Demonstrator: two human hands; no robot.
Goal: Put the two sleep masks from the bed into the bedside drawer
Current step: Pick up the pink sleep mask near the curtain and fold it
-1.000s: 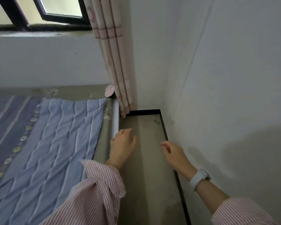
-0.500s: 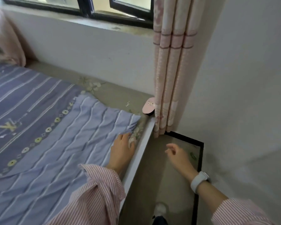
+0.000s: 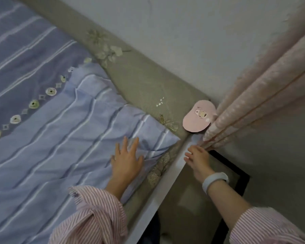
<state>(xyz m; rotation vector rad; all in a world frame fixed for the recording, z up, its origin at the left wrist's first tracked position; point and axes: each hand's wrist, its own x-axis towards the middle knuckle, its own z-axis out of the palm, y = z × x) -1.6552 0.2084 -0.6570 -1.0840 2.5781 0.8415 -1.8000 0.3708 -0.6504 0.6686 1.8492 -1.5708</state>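
Observation:
A pink sleep mask point(image 3: 199, 118) with a small cartoon face lies at the corner of the bed, partly tucked behind the curtain. I see no second mask. My left hand point(image 3: 127, 159) rests flat, fingers spread, on the corner of the blue striped quilt point(image 3: 63, 131). My right hand point(image 3: 198, 160) hovers open over the bedside cabinet top point(image 3: 187, 194), just below the curtain hem, a short way below the mask. Both hands hold nothing. No drawer front shows.
A pink curtain point(image 3: 261, 95) hangs at the right, its hem touching the bed corner. The white bed rail point(image 3: 165, 189) separates the mattress point(image 3: 144, 80) from the black-edged cabinet. A grey wall point(image 3: 192, 32) runs behind the bed.
My view has swung left and down toward the bed corner. My left hand moved from the cabinet edge onto the quilt; my right hand rose toward the curtain hem and the mask.

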